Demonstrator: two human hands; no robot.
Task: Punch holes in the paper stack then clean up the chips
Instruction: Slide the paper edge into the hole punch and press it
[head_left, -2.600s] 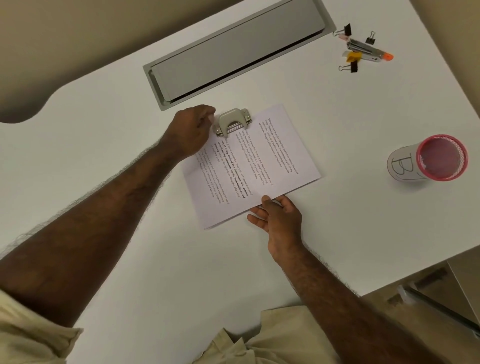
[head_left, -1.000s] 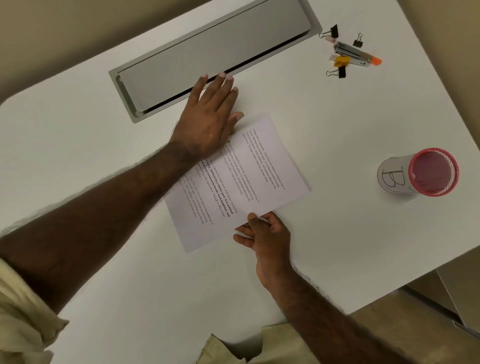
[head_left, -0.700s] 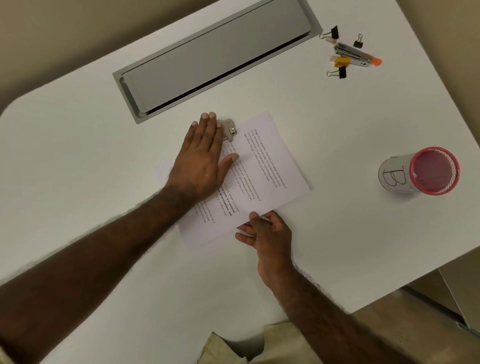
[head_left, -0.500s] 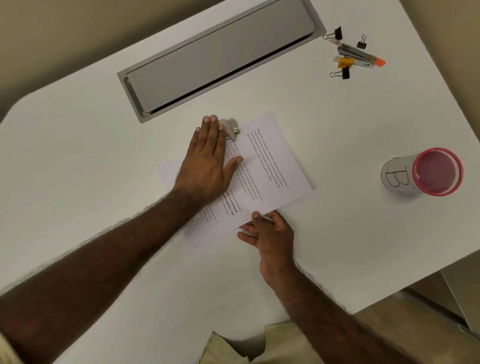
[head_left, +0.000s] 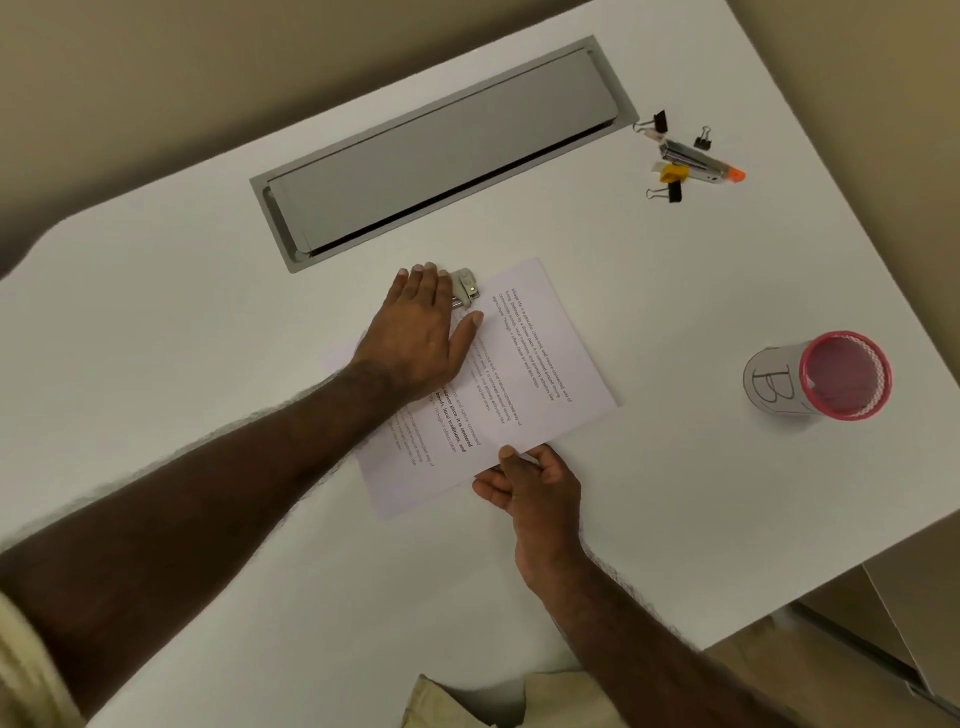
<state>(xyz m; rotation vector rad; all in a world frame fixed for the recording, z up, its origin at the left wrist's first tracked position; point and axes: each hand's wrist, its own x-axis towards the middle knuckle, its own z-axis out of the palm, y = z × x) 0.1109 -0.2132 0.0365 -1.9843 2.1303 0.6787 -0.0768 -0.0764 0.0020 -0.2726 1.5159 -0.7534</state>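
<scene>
A printed paper stack (head_left: 524, 374) lies slanted in the middle of the white desk (head_left: 208, 322). A small metal hole punch (head_left: 466, 288) sits on the stack's far edge, mostly covered by my left hand (head_left: 415, 338), which lies flat with fingers together, palm down on the punch and the paper's left part. My right hand (head_left: 530, 486) pinches the stack's near edge, thumb on top and fingers beneath. No chips are visible.
A pink mesh cup (head_left: 826, 376) labelled B stands at the right. A grey cable-tray lid (head_left: 441, 150) is set into the desk behind the paper. A stapler (head_left: 696, 163) and several binder clips (head_left: 660, 122) lie at the far right.
My left hand drew back from the grey lid and settled flat on the punch and paper. The paper shifted slightly. My right hand kept its hold on the near edge.
</scene>
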